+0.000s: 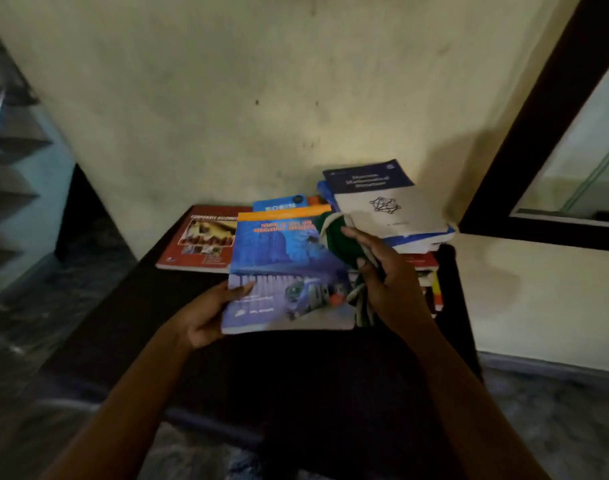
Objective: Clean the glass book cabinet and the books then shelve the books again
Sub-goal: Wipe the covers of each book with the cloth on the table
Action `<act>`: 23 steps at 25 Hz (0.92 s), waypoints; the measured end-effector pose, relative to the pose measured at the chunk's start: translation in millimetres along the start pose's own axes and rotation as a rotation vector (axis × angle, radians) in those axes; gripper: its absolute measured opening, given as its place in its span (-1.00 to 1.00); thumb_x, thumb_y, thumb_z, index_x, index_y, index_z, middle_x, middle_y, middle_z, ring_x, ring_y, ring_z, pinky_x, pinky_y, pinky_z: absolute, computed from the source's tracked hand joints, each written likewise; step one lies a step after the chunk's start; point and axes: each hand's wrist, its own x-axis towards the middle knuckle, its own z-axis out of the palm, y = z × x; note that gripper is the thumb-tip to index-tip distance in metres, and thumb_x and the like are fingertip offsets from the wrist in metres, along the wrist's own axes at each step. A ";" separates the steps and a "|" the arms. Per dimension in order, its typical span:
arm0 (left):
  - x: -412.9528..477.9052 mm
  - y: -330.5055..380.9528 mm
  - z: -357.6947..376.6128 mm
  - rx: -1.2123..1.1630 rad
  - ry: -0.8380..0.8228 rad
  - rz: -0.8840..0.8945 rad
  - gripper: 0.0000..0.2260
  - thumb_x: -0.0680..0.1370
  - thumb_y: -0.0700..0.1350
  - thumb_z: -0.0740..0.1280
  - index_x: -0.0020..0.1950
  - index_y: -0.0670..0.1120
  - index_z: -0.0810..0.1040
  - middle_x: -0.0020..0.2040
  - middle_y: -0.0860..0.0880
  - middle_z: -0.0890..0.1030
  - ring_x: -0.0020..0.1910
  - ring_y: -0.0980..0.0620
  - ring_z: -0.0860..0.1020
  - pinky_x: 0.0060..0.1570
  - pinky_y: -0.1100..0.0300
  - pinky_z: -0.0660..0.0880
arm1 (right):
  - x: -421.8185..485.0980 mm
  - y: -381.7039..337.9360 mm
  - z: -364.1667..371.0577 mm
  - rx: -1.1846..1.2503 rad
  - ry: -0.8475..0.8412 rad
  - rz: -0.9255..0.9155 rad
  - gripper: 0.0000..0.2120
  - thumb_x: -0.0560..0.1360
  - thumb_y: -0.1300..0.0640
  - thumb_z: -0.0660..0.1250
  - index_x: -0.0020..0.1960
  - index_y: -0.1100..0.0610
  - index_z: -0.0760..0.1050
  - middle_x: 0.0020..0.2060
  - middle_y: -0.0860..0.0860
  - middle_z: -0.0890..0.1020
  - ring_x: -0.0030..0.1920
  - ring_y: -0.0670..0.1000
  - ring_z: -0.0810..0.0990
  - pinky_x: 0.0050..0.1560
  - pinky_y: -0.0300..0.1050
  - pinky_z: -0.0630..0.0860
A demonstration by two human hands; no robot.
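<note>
Now we see both hands over a dark tabletop (147, 306) that stands against a pale wall (227, 98). The left hand (206, 317) grips the blue book (285, 265) at its lower left corner: the thumb lies on the cover and the other fingers are hidden under the book. The book is lifted and tilted a little, with its cover up, and its far edge hides part of the books behind it.

The right hand (382, 275) is just beside the right edge of this book. Its fingers are curled around a green and white cloth (334, 237), which is bunched in the palm. The upper part of the cloth touches the top right corner of the cover, and a loose end hangs down below the hand.

Behind the held book, a red book (199, 240) lies flat on the tabletop to the left, and a smaller blue book (279, 204) lies next to it, partly covered. To the right, behind the right hand, we see a stack of books (424, 268); the top one is a white and navy book (382, 199) and it sits a little askew on the others.

At the far right a dark frame (538, 133) with a glass pane (590, 168) stands apart from the tabletop. The picture is a little blurred, so we cannot read the titles fully.
</note>
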 end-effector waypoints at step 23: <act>-64.9 -45.8 -263.4 1.389 0.622 0.135 -0.56 0.61 0.04 0.17 0.46 -0.05 0.29 0.47 -0.06 0.28 0.48 -0.07 0.18 0.40 -0.15 0.06 | 38.1 52.4 293.0 -0.329 -0.211 0.413 -0.48 0.51 0.25 0.18 0.44 -0.02 0.28 0.34 0.10 0.43 0.29 0.20 0.42 0.28 0.13 0.38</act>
